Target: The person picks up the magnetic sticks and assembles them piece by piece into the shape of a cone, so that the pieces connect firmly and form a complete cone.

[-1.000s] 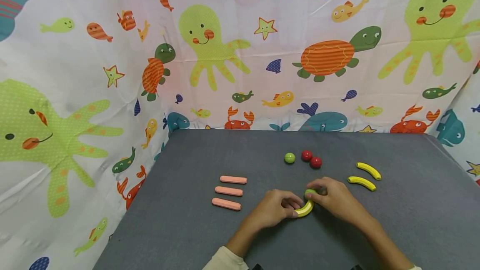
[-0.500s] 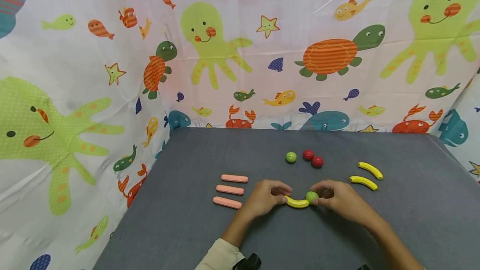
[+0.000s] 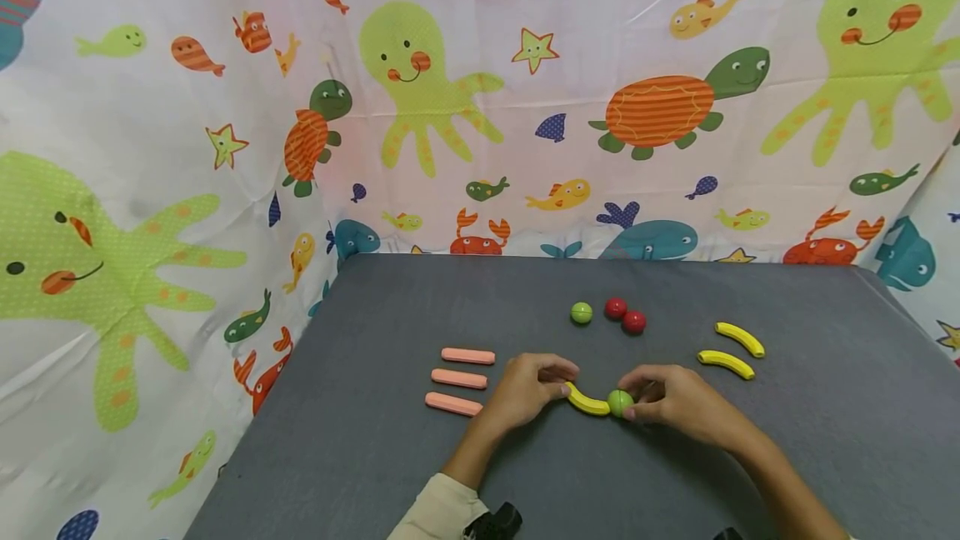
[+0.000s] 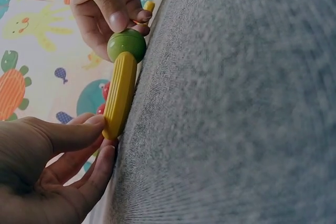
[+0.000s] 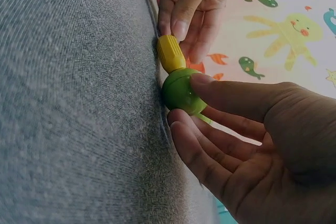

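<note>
Low in the head view, just below the middle of the frame, the left hand [image 3: 525,390] pinches the left tip of a yellow toy banana [image 3: 586,401] between thumb and fingers. The right hand [image 3: 671,400] pinches a green ball [image 3: 620,402] between thumb and fingertips, and the ball touches the banana's right tip. Both things lie on the grey bench [image 3: 375,457]. The left wrist view shows the banana [image 4: 119,95] ribbed along its length, with the ball [image 4: 126,44] at its far tip and the left thumb resting on the near tip. In the right wrist view the ball [image 5: 180,91] sits at the centre, held by the right thumb and fingertips, with the banana's tip [image 5: 170,52] directly above it under the other hand's fingers.

To the left of the left hand lie three pink toy sausages [image 3: 459,378], stacked as parallel bars, each apart from the next. To the right of the right hand lie two more yellow bananas [image 3: 731,352], side by side and apart. Farther up the bench sit another green ball [image 3: 581,312] and two red balls [image 3: 625,315], the red pair touching. Behind the bench hangs a sea-animal curtain [image 3: 480,98].
</note>
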The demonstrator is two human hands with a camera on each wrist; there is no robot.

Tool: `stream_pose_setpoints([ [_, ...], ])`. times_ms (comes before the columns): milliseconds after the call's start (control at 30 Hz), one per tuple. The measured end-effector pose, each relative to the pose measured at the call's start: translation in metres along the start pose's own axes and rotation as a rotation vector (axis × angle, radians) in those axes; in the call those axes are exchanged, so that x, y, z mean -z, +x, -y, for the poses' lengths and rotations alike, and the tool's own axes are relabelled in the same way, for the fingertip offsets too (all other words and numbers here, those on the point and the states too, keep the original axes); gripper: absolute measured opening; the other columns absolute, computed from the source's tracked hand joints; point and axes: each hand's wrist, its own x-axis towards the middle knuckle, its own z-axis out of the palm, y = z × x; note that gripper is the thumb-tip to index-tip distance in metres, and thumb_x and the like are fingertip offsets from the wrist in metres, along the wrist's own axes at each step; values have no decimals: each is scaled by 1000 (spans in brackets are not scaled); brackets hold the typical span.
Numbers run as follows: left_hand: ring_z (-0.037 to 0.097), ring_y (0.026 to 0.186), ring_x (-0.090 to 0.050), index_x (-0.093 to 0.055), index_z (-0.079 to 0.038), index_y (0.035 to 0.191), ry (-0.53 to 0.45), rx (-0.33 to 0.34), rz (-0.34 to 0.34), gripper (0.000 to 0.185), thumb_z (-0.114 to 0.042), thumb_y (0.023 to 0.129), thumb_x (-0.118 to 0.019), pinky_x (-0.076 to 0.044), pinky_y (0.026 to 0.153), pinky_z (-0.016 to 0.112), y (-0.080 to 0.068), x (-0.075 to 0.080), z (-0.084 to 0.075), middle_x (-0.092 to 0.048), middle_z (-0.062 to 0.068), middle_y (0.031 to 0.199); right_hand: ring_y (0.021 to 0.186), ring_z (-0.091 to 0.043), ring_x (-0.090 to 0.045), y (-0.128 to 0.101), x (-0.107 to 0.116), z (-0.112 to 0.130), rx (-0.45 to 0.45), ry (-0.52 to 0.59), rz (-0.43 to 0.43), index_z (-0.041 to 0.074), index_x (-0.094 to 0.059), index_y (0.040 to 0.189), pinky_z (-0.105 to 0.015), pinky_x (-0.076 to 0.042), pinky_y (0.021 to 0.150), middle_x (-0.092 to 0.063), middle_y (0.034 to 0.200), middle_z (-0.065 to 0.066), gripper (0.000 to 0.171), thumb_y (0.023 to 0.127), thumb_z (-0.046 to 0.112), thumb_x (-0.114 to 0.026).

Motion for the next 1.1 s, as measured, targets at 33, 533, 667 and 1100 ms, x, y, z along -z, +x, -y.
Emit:
stream_pose_setpoints([
  [33, 3, 100, -72, -79, -8, 119, 6, -4, 0, 24, -4, 96, -77, -56, 87, 21, 0, 0, 0, -80, -2, 112, 93, -22, -71, 0, 0, 0, 3, 1, 3, 7, -75, 117, -27, -57, 72, -75, 104, -4, 35, 89, 24, -86],
  [533, 1, 101, -70, -78, -10, 124, 32, -72, 40, 31, -19, 95, -82, -55, 87, 19, 3, -13, -37, -77, 1, 120, 103, -23, -70, -9, 25, -3, 5, -42, -138, 6, -71, 129, -30, -59, 78, -74, 117, -10, 40, 96, 26, -80],
  [667, 0, 98, -68, -77, -9, 126, 63, -86, 78, 33, -20, 95, -82, -54, 86, 17, 5, -20, -43, -77, 4, 121, 101, -21, -70, -14, 36, -7, 2, -118, -234, 7, -72, 128, -27, -57, 78, -75, 114, -7, 38, 96, 27, -81],
  [1100, -3, 93, -66, -79, -8, 123, 104, -85, 120, 33, -18, 92, -85, -52, 83, 14, 8, -34, -35, -78, -1, 114, 112, -42, -69, -24, 62, -43, -31, -328, -429, 0, -74, 125, -39, -58, 85, -76, 119, -20, 38, 92, 18, -84],
])
